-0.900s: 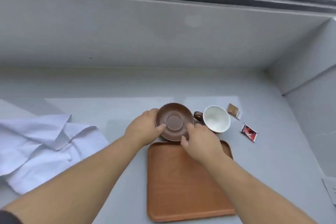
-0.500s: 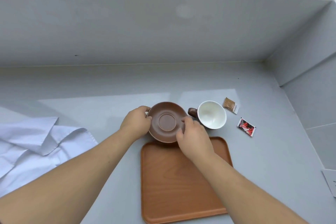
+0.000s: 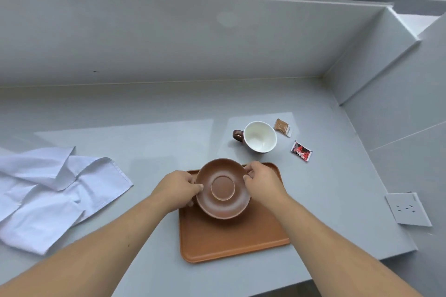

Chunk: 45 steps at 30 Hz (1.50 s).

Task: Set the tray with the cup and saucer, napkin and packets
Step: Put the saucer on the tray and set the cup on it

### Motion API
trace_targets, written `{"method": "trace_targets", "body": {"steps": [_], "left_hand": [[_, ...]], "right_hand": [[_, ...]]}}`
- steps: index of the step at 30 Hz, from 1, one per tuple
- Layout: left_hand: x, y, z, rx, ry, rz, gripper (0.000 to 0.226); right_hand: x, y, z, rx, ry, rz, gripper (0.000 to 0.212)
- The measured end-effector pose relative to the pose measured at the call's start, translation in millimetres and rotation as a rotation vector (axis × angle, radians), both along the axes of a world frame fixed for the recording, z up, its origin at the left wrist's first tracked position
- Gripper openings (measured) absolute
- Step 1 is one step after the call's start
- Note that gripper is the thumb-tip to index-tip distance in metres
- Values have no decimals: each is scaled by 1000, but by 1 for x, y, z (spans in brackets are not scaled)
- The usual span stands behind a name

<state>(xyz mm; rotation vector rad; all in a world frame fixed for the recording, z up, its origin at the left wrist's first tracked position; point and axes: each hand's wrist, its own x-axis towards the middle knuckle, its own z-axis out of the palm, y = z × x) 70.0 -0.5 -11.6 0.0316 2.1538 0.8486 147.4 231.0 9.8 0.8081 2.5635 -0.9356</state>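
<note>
Both hands held the brown saucer (image 3: 222, 188) by its rim over the far half of the wooden tray (image 3: 231, 236): the left hand (image 3: 177, 188) with fingers closed on the left edge, the right hand (image 3: 261, 179) pinching the right edge. The cup (image 3: 259, 136) stood on the grey worktop (image 3: 156, 140) beyond the tray, a brown packet (image 3: 282, 127) and a red-and-black packet (image 3: 301, 151) just right of it, their print too small to read. The white napkin (image 3: 53, 195) lay crumpled well to the left, bare worktop between.
</note>
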Motion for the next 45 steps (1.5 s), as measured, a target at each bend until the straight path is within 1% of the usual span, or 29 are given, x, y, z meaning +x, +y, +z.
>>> {"method": "trace_targets", "body": {"steps": [3,7,13,17,21,23,25,27,29,30,35,38,41,45], "left_hand": [[16,9,-6,-26,-23,-69,30],[37,16,-16,-41,-41,-141,30],[49,27,-19,-43,-22,-155,33],[47,29,-19,-60,-10,-134,35],[47,29,-19,-68,-14,-122,36],[48,29,-18,-119,36,-164,36],[44,30,-15,-215,174,-202,40],[33,36,-9,-257,283,-181,40],[19,46,1,-238,330,-165,32],[12,54,6,-214,339,-168,32],[-20,99,21,-115,380,-192,59],[-40,125,24,-87,349,-191,64],[-55,146,18,-100,335,-197,57],[-63,162,2,-75,316,-150,34]], "right_hand": [[16,12,-8,19,-23,24,6],[37,21,-20,11,-42,47,7],[49,32,-29,0,-61,51,7],[49,34,-32,-21,-51,41,2],[49,36,-33,-35,-56,41,6],[50,36,-34,-27,-70,52,6],[48,37,-31,1,-63,48,6],[42,43,-24,25,-32,0,8],[33,52,-14,19,1,-73,11],[29,58,-10,8,18,-102,14],[4,82,3,-56,121,-168,33],[-9,94,1,-99,144,-195,45],[-21,104,-7,-186,141,-209,47],[-37,117,-18,-335,117,-249,40]]}}
